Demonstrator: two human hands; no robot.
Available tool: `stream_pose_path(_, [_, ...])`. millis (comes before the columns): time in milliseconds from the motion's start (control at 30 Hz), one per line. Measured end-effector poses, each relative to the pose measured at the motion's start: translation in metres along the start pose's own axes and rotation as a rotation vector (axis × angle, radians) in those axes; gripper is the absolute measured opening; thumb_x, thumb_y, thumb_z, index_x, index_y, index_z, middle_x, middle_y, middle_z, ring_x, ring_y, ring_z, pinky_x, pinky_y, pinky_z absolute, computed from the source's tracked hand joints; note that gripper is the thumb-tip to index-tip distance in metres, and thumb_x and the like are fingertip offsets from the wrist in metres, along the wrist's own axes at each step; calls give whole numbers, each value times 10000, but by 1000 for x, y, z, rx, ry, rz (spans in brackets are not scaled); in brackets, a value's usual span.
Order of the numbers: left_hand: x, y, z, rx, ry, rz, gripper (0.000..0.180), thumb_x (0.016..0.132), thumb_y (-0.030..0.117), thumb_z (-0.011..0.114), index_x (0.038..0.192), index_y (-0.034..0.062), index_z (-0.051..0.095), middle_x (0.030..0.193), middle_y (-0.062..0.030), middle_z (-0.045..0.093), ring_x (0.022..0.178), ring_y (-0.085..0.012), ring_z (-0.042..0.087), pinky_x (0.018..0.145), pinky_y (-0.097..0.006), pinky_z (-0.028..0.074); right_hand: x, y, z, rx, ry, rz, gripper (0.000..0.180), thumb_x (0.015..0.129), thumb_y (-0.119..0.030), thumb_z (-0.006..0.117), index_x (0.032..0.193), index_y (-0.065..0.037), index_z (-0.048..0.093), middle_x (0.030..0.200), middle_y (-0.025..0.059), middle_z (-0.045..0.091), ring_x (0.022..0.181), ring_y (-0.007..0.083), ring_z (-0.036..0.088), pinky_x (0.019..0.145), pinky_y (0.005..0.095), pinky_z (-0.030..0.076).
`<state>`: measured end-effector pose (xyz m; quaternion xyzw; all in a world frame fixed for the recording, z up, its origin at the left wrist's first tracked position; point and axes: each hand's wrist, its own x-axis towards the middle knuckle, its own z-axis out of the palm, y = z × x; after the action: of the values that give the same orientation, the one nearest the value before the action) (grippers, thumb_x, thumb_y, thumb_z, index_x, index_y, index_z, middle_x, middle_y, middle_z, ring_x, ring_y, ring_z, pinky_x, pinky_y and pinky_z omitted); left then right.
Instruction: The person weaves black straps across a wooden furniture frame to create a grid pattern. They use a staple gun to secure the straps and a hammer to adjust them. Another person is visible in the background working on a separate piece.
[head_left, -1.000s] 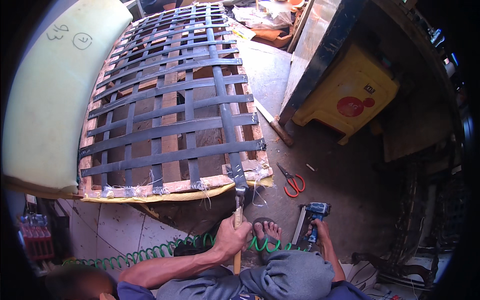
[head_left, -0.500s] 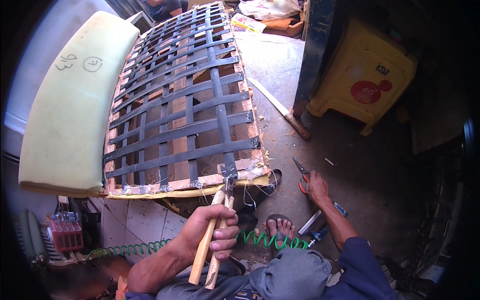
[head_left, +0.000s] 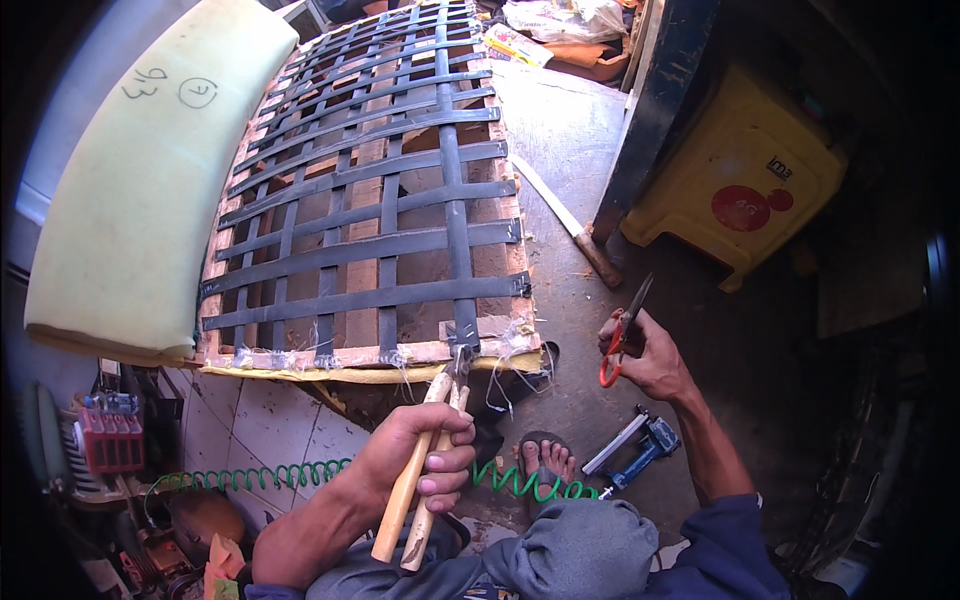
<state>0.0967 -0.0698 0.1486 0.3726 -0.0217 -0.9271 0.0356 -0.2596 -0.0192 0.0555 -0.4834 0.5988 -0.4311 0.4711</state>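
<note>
My left hand (head_left: 432, 452) is wrapped round the two pale handles of a pair of pincers (head_left: 398, 515). Their dark jaws meet the end of a black webbing strap (head_left: 456, 215) at the near right edge of the wooden frame (head_left: 420, 352). Crosswise and lengthwise straps are woven over this frame. To the right, clear of the frame, my right hand (head_left: 655, 360) grips scissors (head_left: 640, 297) with red-orange handles, the blades pointing up and away. My fingers partly hide the handles.
Left of the frame lies a pale foam cushion (head_left: 150, 190). A knife (head_left: 570, 225) rests on the floor beyond, near a yellow stool (head_left: 740, 190). By my foot are a blue staple gun (head_left: 650, 445) and a coiled green hose (head_left: 260, 475).
My right hand has lifted the scissors off the floor, and their blades now point up. My left hand keeps its grip on the pincers at the strap end. The view has shifted slightly.
</note>
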Motion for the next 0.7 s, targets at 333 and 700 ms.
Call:
stream_pose_path(333, [2, -1, -1, 14, -7, 14, 235, 1006, 254, 550, 825, 116, 492, 558, 39, 402, 398, -120, 428, 398, -330, 405, 29, -84, 42, -1211, -192, -751, 694, 774, -594, 820, 1084, -17, 589, 1024, 137, 605, 990, 294, 630, 904, 419, 512])
stream_pose_path(700, [3, 0, -1, 1, 15, 2, 239, 1008, 254, 544, 816, 119, 496, 556, 38, 400, 403, -126, 436, 409, -345, 418, 50, -73, 85, -1279, -353, -600, 401, 878, -299, 695, 1048, 51, 598, 831, 202, 618, 770, 342, 693, 667, 467, 576])
